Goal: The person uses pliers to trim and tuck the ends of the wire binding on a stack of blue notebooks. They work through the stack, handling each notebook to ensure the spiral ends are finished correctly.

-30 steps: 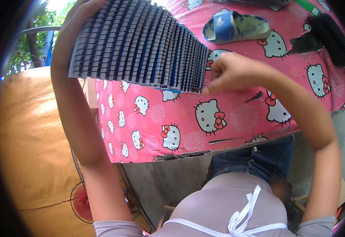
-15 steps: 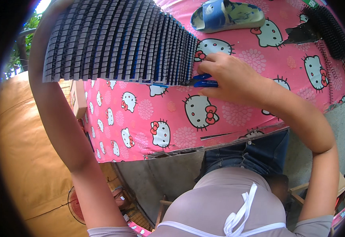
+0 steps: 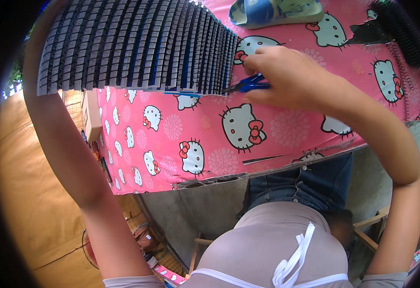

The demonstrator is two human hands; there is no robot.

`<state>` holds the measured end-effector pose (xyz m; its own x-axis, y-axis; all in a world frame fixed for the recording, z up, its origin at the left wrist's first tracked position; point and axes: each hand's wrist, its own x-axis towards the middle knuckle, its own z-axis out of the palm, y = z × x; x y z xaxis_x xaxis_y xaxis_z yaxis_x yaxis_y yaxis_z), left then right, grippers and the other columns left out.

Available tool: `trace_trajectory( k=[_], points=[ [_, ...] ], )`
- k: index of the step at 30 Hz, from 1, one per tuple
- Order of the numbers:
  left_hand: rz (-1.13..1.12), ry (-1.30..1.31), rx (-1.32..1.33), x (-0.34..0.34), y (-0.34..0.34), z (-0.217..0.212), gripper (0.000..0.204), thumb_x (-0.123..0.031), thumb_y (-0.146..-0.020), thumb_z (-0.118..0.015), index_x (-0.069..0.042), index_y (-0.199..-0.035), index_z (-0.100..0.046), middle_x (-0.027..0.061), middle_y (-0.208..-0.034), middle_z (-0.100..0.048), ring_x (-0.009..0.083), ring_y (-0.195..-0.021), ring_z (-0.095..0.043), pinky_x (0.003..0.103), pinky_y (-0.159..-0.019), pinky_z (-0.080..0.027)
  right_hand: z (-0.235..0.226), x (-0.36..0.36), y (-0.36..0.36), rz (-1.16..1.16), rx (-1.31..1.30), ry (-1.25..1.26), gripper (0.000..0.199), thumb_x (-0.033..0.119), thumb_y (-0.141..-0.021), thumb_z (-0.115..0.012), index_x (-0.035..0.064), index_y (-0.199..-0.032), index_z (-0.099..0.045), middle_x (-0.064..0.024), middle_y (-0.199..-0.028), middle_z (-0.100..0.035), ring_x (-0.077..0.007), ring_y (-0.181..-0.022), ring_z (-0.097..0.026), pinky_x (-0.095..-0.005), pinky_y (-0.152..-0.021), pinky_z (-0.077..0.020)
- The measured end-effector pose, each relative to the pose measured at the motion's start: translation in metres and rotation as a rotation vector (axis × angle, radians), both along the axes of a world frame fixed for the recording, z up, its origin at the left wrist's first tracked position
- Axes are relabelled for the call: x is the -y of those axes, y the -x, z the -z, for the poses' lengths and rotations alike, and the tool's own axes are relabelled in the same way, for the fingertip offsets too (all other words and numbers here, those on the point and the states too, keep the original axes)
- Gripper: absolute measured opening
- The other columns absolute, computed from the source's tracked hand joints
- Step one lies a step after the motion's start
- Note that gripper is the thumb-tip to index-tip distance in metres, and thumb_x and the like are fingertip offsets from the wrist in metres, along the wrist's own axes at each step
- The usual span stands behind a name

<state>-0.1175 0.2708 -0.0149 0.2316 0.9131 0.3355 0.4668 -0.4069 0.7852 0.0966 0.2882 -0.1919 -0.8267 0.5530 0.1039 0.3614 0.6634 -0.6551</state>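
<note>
My right hand (image 3: 287, 79) grips a small pair of blue-handled pliers (image 3: 253, 85). Its dark jaws meet the lower right corner of a large fanned stack of wire-bound sheets (image 3: 138, 48). Black wire loops run in rows along the edges of the stack, with thin blue layers between some of them. My left forearm (image 3: 51, 125) reaches up along the stack's left side. The left hand itself is out of sight at the top, so its grip does not show.
A pink patterned cloth (image 3: 171, 139) covers the table, torn along its front edge (image 3: 210, 182). At the back lies a blue-and-cream slide sandal (image 3: 275, 13). Coils of black binding wire (image 3: 404, 36) lie at the far right. A cardboard box (image 3: 91, 115) stands beyond the left edge.
The stack and the whole table sit slightly higher and further left in view. The pliers' jaws show more plainly at the stack's corner, and the handles have tilted.
</note>
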Motion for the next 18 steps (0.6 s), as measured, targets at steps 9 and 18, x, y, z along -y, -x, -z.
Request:
trace_trajectory(
  k=[9, 18],
  points=[
    [-0.031, 0.005, -0.035, 0.002, 0.000, 0.004, 0.042, -0.020, -0.089, -0.055, 0.003, -0.124, -0.052, 0.0109, -0.107, -0.063, 0.0175, -0.094, -0.062, 0.029, -0.085, -0.051, 0.031, 0.016, 0.002, 0.031, -0.323, -0.517, 0.035, 0.023, -0.067, -0.075, 0.0048, -0.093, -0.061, -0.0110, -0.093, -0.059, -0.0304, -0.088, -0.059, -0.0431, -0.072, -0.0464],
    [-0.043, 0.003, -0.051, 0.004, 0.003, 0.009, 0.041, -0.021, -0.089, -0.055, 0.002, -0.122, -0.053, 0.0106, -0.107, -0.063, 0.0174, -0.094, -0.062, 0.029, -0.085, -0.051, -0.015, -0.021, 0.015, -0.011, 0.212, 0.877, 0.044, 0.040, -0.080, -0.067, -0.0040, -0.082, -0.067, -0.0106, -0.067, -0.062, -0.0206, -0.050, -0.061, -0.0330, -0.044, -0.0508]
  ],
)
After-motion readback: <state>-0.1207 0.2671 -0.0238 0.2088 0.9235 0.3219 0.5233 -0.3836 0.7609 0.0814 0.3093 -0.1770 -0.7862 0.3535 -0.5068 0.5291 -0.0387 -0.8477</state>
